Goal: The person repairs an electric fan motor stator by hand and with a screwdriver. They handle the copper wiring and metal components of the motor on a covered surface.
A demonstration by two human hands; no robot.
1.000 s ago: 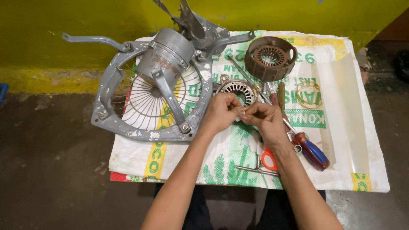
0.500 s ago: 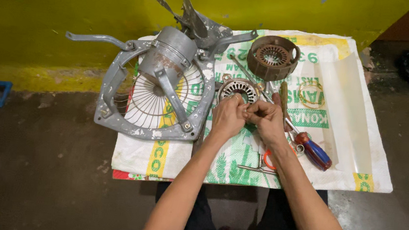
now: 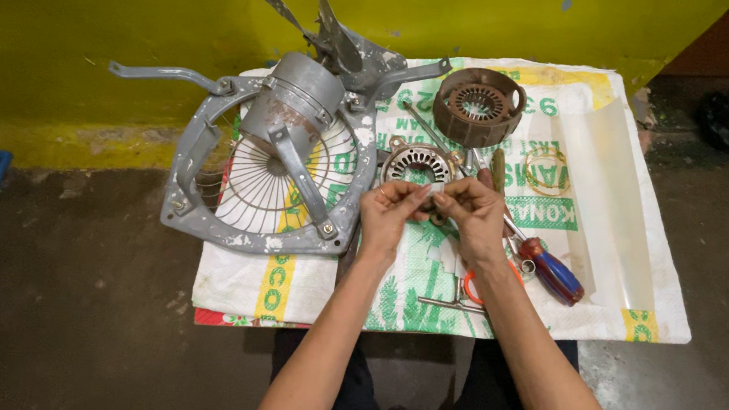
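Both hands, left hand (image 3: 389,209) and right hand (image 3: 471,213), pinch what looks like a small white strip (image 3: 431,187) just near the stator core (image 3: 417,164).

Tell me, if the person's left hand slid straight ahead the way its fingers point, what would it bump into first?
Probably the round metal stator core lying just beyond the left hand, whose fingers angle up and right toward it. Height above the sack is hard to judge, so it might pass over.
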